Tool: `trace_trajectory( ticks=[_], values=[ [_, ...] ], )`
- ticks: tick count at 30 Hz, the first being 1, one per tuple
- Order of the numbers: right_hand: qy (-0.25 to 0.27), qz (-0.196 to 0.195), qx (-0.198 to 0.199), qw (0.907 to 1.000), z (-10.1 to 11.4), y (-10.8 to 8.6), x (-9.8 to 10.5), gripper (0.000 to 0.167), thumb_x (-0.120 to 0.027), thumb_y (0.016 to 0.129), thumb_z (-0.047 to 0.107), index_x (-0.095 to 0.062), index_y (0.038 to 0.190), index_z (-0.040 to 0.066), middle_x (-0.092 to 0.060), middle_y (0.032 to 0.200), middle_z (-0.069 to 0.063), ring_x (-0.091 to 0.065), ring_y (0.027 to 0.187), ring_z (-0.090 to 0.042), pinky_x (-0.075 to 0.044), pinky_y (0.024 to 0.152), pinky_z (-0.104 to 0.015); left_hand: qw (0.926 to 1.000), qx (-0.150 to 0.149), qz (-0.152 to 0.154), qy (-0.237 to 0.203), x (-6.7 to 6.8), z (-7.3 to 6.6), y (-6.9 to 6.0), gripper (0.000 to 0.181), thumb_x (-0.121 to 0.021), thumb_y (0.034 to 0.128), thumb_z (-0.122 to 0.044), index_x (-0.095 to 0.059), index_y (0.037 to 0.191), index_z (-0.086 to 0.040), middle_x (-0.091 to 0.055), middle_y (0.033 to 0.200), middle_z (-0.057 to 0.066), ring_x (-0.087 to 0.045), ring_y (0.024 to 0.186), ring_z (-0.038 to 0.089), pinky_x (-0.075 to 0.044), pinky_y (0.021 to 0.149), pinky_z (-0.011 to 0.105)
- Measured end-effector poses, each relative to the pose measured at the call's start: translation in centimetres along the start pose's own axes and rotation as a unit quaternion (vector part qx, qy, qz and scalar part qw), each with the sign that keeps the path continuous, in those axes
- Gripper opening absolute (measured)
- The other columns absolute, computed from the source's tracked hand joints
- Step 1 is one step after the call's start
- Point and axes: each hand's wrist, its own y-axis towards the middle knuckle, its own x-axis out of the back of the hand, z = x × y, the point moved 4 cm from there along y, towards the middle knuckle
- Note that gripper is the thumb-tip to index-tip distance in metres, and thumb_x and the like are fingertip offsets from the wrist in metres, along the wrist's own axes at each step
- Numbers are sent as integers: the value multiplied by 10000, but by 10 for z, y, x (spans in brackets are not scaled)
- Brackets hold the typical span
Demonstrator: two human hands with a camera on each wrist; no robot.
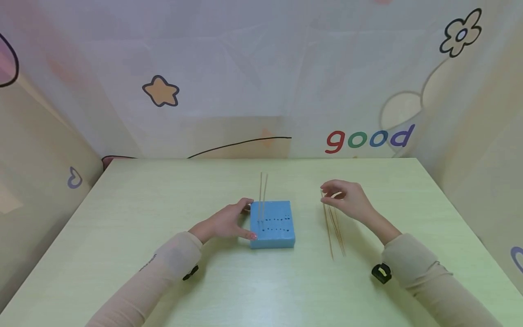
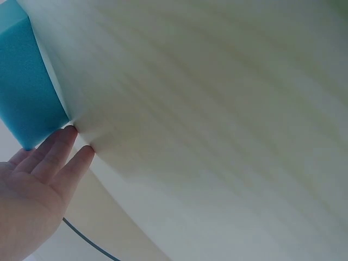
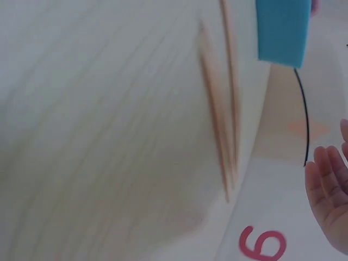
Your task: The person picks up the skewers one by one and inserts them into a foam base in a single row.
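A blue foam block (image 1: 273, 211) with rows of small dark holes sits on the table. Two thin wooden sticks (image 1: 260, 193) stand upright in its left part. My left hand (image 1: 228, 220) holds the block's left side, thumb near the front corner and fingers toward the back. In the left wrist view, its fingertips (image 2: 68, 133) touch the block's lower edge; the thumb is hidden there. My right hand (image 1: 347, 197) hovers over the far ends of several loose sticks (image 1: 336, 229), with a gap between thumb and index finger. The right wrist view shows its fingers (image 3: 326, 168) apart from the sticks.
The pale wooden table (image 1: 204, 181) ends at a printed cloth backdrop (image 1: 245, 68) behind, with cloth at both sides too. A black wrist strap piece (image 1: 382, 273) hangs under the right sleeve, and another (image 1: 190, 272) under the left.
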Motion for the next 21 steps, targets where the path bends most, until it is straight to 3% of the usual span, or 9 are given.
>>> trace_trajectory(
  ticks=[8,21],
  values=[
    [-256,195,-73,9995,-31,6,6,354,-721,763,42,-582,1068,-74,-613,916,-202,-600,799,-290,-500,745,-445,10000,-30,-8,-12,1,1,-1,947,-802,673,-352,-266,1381,-24,-462,1309,127,-414,1219,251,-304,1026,387],
    [-695,1098,-742,9887,-62,22,11,499,-737,751,122,-523,1159,-69,-554,973,-201,-544,824,-274,-444,743,-394,10000,-4,33,58,0,1,0,946,-794,680,-368,-262,1387,-34,-454,1320,115,-409,1224,241,-296,1033,378]
  ],
)
